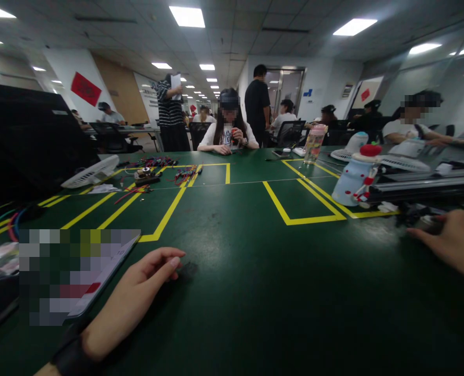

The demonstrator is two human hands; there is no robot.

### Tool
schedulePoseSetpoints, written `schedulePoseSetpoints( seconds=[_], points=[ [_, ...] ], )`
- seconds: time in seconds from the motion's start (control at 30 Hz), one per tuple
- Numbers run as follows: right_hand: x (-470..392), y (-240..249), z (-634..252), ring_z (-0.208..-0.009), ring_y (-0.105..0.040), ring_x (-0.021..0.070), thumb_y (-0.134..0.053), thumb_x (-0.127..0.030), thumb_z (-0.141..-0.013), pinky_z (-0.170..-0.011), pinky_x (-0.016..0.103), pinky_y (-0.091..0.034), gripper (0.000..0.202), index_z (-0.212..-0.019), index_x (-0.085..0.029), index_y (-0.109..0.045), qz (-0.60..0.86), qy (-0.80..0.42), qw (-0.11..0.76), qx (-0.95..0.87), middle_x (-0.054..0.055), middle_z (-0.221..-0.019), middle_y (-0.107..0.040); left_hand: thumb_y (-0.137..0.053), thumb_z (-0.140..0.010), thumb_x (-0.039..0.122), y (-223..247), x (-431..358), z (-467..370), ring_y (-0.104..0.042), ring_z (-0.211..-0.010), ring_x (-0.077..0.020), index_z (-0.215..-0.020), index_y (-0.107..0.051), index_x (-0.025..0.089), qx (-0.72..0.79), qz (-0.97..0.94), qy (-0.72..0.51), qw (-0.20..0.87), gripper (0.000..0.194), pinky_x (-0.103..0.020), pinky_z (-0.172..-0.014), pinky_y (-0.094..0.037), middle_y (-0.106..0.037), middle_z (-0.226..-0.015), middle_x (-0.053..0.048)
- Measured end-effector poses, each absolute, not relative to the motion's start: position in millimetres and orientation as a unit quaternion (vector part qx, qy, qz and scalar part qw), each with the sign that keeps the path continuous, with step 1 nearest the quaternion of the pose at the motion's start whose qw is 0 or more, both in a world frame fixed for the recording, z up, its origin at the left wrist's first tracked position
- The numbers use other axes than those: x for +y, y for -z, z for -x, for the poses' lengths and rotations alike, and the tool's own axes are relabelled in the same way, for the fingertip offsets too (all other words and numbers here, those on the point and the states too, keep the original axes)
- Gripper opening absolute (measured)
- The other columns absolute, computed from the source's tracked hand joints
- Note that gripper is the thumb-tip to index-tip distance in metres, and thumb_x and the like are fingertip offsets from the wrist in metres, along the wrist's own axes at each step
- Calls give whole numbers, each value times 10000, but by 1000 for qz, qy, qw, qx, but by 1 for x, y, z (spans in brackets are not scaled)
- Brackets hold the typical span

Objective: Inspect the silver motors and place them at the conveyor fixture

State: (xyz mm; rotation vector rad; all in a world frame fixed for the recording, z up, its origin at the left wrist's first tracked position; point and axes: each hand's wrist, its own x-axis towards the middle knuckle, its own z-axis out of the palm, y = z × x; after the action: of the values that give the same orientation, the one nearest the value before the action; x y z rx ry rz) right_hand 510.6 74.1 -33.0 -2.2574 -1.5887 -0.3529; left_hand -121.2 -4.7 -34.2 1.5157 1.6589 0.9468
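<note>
My left hand (149,277) is low over the green table (232,308), its fingers loosely curved and a little apart. I see nothing held in it. A dark patch lies by its fingertips, perhaps a shadow. Just left of the wrist is a flat tablet-like panel (112,266), mostly blurred out. At the right edge, my right hand (454,240) has thumb and fingers around a small grey metal cylinder (429,223). Its far fingers are partly hidden. Dark parts lie beside that cylinder.
A blue snowman-shaped bottle (351,180) stands before metal rails (423,180). A pink-lidded bottle (315,143) is farther back. Wire bundles (187,174) and a white fan (93,171) sit at left, near a black monitor (24,141). A person (227,133) sits opposite, holding something red.
</note>
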Motion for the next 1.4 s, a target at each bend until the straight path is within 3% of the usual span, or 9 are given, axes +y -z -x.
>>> schedulePoseSetpoints(
  seconds=[0.17, 0.27, 0.37, 0.5, 0.63, 0.83, 1.07, 1.23, 1.4],
  points=[
    [63, 15, -423, -983, -576, 304, -601, -560, -736, -823, 394, -445, 591, -1147, -157, -465, 747, 62, 272, -603, 204, -1139, -552, -546, -859, 475, 34, -3, 118, -622, -848, -222, -1093, -625, 272, 633, -599, -346, 346, 320, -329, -762, -468, -675, -912, -15],
    [49, 7, -337, -937, -607, 247, -699, -504, -678, -825, 386, -472, 560, -1078, -198, -454, 649, -258, 352, -623, 136, -1069, -599, -552, -862, 450, 28, -5, 101, -618, -887, -233, -1084, -619, 271, 606, -637, -329, 345, 293, -342, -771, -478, -668, -968, -29],
    [33, 7, -256, -874, -625, 169, -700, -427, -714, -827, 368, -490, 442, -996, -195, -451, 468, -624, 349, -519, 70, -1023, -620, -587, -849, 385, 13, -9, 67, -598, -932, -234, -1140, -581, 299, 549, -714, -309, 305, 303, -365, -803, -483, -640, -1060, -41],
    [16, 16, -189, -812, -611, 111, -622, -392, -803, -839, 336, -479, 283, -910, -176, -475, 290, -832, 315, -354, 9, -888, -612, -669, -772, 245, -4, -16, 20, -560, -1058, -251, -1130, -587, 294, 437, -801, -330, 242, 370, -404, -912, -463, -611, -1163, -61],
    [7, 25, -175, -795, -591, 104, -580, -443, -833, -799, 296, -472, 302, -892, -153, -519, 253, -860, 296, -329, 11, -843, -590, -656, -778, 188, -5, -20, 3, -609, -955, -221, -1042, -621, 262, 410, -812, -359, 208, 277, -357, -841, -500, -662, -1039, -54],
    [3, 27, -175, -753, -593, 89, -550, -475, -850, -768, 273, -486, 308, -886, -170, -544, 237, -848, 291, -375, 8, -842, -607, -699, -771, 368, -3, -27, 6, -622, -791, -203, -903, -642, 260, 450, -785, -379, 194, 179, -314, -674, -512, -684, -884, -29],
    [0, 30, -170, -737, -661, 160, -419, -594, -874, -829, 399, -484, 502, -983, -124, -556, 234, -825, 278, -432, 65, -790, -645, -702, -761, 373, -3, -25, 8, -631, -755, -201, -879, -652, 256, 490, -743, -392, 231, 174, -317, -657, -513, -697, -840, -16],
    [-6, 21, -174, -988, -649, 216, -477, -607, -841, -983, 460, -410, 507, -996, -130, -553, 308, -827, 305, -358, 127, -1060, -647, -704, -765, 303, 1, -16, 15, -669, -829, -185, -1011, -618, 238, 505, -677, -434, 313, 269, -297, -736, -539, -709, -929, -9],
    [-4, 14, -179, -1202, -533, 228, -402, -578, -893, -1033, 459, -392, 508, -1169, -177, -547, 301, -796, 369, -372, 129, -1316, -532, -713, -749, 275, -2, -9, 19, -677, -794, -170, -964, -588, 211, 518, -634, -443, 366, 257, -277, -709, -541, -714, -878, 2]
  ],
)
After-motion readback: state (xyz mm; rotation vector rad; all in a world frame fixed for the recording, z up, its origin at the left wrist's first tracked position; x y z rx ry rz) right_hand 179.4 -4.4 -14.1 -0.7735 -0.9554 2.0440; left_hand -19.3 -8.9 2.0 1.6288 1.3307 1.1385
